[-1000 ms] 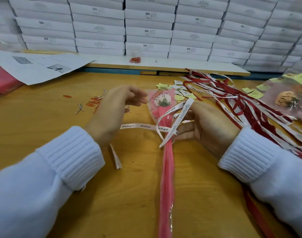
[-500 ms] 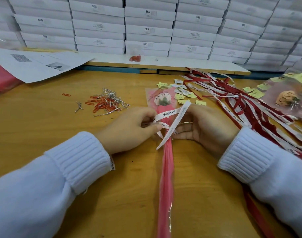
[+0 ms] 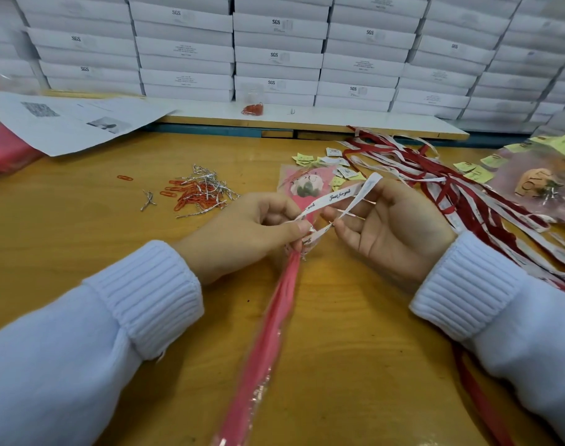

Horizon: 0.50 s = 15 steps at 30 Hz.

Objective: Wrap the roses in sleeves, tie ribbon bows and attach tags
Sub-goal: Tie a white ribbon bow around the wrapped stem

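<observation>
Flat printed ribbon (image 3: 339,197) — pinched by left hand (image 3: 242,230) and right hand (image 3: 393,235) over glossy sleeve (image 3: 268,333)

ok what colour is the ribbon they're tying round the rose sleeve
The ribbon is white with dark script lettering; the head view shows it clearly.

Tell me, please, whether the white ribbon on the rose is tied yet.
Not tied: the white ribbon only crosses over the sleeved rose, ends held by the left hand and right hand; no bow.
</observation>
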Motion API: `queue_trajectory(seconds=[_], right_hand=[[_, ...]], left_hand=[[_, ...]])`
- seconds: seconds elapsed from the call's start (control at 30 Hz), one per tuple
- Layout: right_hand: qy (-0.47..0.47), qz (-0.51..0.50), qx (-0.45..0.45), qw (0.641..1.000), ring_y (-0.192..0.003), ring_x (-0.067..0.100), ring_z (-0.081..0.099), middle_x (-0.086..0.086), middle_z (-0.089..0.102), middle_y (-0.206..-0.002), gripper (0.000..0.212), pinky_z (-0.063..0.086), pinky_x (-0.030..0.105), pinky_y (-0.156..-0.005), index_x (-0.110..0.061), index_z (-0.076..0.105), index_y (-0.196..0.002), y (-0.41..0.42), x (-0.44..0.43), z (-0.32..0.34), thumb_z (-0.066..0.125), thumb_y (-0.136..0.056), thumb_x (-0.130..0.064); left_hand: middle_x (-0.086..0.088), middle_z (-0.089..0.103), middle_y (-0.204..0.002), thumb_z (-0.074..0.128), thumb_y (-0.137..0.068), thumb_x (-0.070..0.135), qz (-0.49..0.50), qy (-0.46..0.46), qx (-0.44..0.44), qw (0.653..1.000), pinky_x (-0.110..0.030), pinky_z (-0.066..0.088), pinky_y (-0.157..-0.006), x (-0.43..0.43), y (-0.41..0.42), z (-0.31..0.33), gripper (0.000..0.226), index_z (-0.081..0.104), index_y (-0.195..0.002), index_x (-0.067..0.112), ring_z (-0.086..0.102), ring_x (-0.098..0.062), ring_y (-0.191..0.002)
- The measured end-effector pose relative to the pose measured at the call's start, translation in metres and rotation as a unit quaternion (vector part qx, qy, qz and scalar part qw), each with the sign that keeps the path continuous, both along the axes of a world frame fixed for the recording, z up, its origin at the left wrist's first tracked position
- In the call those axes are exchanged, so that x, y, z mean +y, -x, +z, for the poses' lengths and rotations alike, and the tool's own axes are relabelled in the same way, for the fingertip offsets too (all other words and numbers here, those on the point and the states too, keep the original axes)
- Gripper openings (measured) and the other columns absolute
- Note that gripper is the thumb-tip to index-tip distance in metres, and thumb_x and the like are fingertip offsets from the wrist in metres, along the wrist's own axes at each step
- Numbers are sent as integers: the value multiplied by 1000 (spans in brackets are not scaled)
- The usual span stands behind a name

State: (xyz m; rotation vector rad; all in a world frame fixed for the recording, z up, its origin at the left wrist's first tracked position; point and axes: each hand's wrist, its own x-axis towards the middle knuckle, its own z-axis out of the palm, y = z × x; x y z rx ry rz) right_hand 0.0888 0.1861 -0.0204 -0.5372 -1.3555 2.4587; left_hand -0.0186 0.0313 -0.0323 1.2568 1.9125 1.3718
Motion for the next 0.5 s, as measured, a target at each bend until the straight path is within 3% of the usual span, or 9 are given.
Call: queue_trajectory(seconds=[0.17,0.3,0.43,0.5], right_hand=[[26,-62,-4,998,-55,19,67,8,67,-63,41,54,24,-49,-8,61,-69,0,2,1,39,-98,-27],[8,-99,-35,994,-53,17,64,7,65,-62,30,56,23,-54,-6,61,-79,0,2,0,41,-96,-21],[23,-112,-26,993,-85,28,66,16,63,-100,13,59,37,-71,-7,55,-100,0,3,3,48,-91,-12],[-85,-140,-77,983,-94,24,60,9,57,-110,16,56,38,-78,-15,55,-104,1,3,1,52,-89,-10]], left_hand=[[10,63,-60,57,-91,22,19,7,38,999,-9,46,-58,1,-1,-2,16,66,-81,14,58,0,-55],[11,59,-58,55,-93,16,30,6,42,999,-8,42,-56,3,-1,-4,18,63,-77,12,53,2,-50],[11,59,-57,55,-93,19,55,8,50,997,-14,45,-57,4,-1,-6,21,62,-76,11,51,-1,-50],[9,60,-60,55,-93,20,71,2,56,996,-22,48,-63,5,-1,-7,20,63,-77,11,53,-4,-55]])
